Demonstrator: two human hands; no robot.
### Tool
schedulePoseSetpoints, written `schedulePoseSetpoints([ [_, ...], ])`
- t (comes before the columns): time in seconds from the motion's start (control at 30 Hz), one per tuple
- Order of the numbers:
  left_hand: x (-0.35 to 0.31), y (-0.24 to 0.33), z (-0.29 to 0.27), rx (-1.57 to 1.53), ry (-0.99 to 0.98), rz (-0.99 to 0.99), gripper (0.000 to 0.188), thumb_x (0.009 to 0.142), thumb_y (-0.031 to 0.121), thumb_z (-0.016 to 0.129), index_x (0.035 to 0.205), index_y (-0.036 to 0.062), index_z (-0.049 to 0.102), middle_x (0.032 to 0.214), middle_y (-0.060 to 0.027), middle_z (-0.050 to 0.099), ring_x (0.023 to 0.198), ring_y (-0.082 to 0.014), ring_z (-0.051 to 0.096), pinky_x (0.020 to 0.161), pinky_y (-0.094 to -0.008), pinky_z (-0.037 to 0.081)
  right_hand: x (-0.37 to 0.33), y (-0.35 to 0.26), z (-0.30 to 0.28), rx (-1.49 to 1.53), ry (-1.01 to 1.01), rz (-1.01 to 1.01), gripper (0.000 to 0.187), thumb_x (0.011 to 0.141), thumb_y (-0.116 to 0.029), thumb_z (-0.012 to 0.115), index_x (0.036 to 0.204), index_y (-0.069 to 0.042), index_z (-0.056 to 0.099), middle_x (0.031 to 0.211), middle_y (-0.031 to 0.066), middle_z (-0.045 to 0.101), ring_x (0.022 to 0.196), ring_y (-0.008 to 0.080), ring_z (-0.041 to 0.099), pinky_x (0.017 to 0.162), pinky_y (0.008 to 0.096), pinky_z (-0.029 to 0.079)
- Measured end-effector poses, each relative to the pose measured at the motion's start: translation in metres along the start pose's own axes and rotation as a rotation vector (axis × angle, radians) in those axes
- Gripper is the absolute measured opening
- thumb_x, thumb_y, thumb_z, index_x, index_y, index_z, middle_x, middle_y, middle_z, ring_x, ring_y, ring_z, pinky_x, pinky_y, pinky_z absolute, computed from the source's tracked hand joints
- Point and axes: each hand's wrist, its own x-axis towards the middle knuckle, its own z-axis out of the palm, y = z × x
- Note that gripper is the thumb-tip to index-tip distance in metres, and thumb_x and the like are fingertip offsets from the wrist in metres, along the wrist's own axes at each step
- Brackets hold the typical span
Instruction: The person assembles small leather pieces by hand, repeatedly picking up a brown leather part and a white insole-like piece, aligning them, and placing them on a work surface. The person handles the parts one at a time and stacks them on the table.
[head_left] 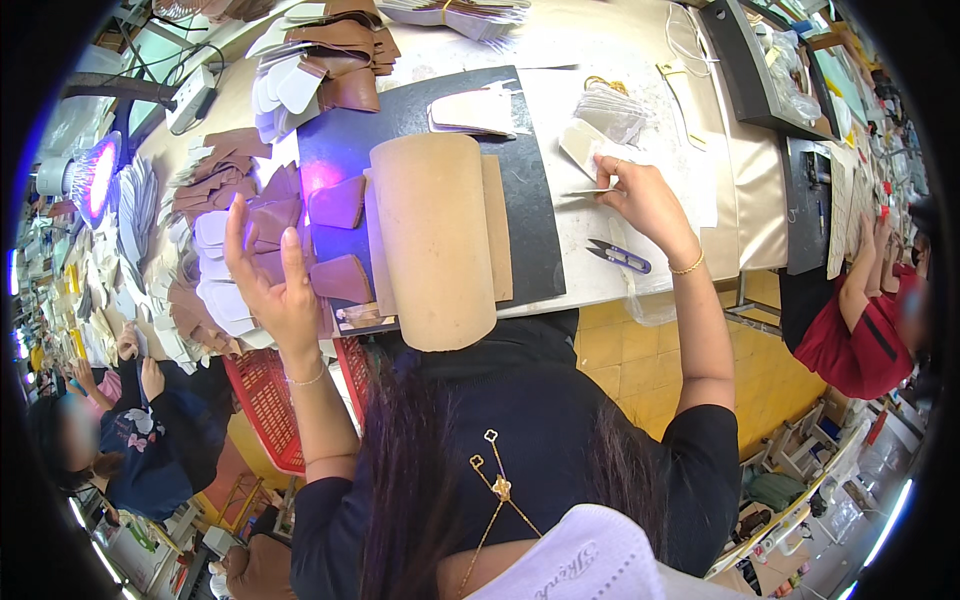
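Observation:
My left hand is raised near the table's front edge, its fingers apart and nothing in them. Beneath and beside it lie brown leather pieces and rounded white pieces. In the fingertips of my right hand is a thin pale flat piece, seen nearly edge-on. Just beyond those fingers sits a stack of pale pieces. A tan half-round form stands between my hands on a black mat. Thread snips rest below my right hand.
A lamp glows purple at the left. Heaps of leather pieces occupy the far left. A small pale stack lies on the mat. A red basket stands under the table edge. Other people sit at both sides.

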Motion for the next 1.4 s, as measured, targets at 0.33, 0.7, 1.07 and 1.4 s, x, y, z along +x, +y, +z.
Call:
schedulePoseSetpoints([
  [0.33, -0.003, 0.002, 0.002, 0.019, -0.041, -0.062, 0.052, 0.09, 0.011, 0.062, 0.137, 0.0042, 0.042, 0.141, -0.0118, 0.043, 0.129, -0.0236, 0.041, 0.105, -0.0395, 0.035, 0.005, 0.003, -0.03, 0.234, -0.379, 0.063, 0.013, 0.073, -0.013, 0.076, 0.076, -0.003, 0.068, 0.126, 0.0273, 0.055, 0.102, 0.0209, 0.064, 0.075, 0.0282, 0.049],
  [0.7, -0.001, 0.041, 0.033, -0.094, -0.136, 0.093, 0.06, 0.083, 0.009, 0.068, 0.136, 0.0042, 0.041, 0.142, -0.0174, 0.037, 0.133, -0.032, 0.036, 0.109, -0.0433, 0.029, -0.017, -0.002, -0.017, 0.583, -0.06, 0.097, 0.013, 0.075, -0.011, 0.078, 0.08, 0.0, 0.071, 0.134, 0.015, 0.052, 0.076, 0.0121, 0.062, 0.068, 0.0248, 0.05],
  [1.07, -0.009, 0.065, 0.059, 0.07, -0.475, 0.207, 0.054, 0.082, 0.016, 0.069, 0.132, 0.0043, 0.052, 0.151, -0.0195, 0.026, 0.141, -0.0366, 0.022, 0.113, -0.0452, 0.021, -0.026, -0.086, -0.02, 0.8, 0.111, -0.132, 0.01, 0.076, -0.005, 0.075, 0.078, 0.004, 0.07, 0.126, 0.0146, 0.057, 0.073, 0.0084, 0.06, 0.064, 0.0222, 0.048],
  [1.4, -0.006, 0.063, 0.056, -0.126, -0.446, 0.105, 0.025, 0.087, 0.016, 0.063, 0.109, 0.0053, 0.069, 0.148, -0.0165, 0.037, 0.142, -0.0345, 0.024, 0.114, -0.0449, 0.02, -0.026, -0.108, -0.026, 0.778, 0.108, -0.191, 0.01, 0.075, -0.004, 0.074, 0.077, 0.005, 0.07, 0.124, 0.0156, 0.059, 0.068, 0.009, 0.062, 0.063, 0.0217, 0.05],
])
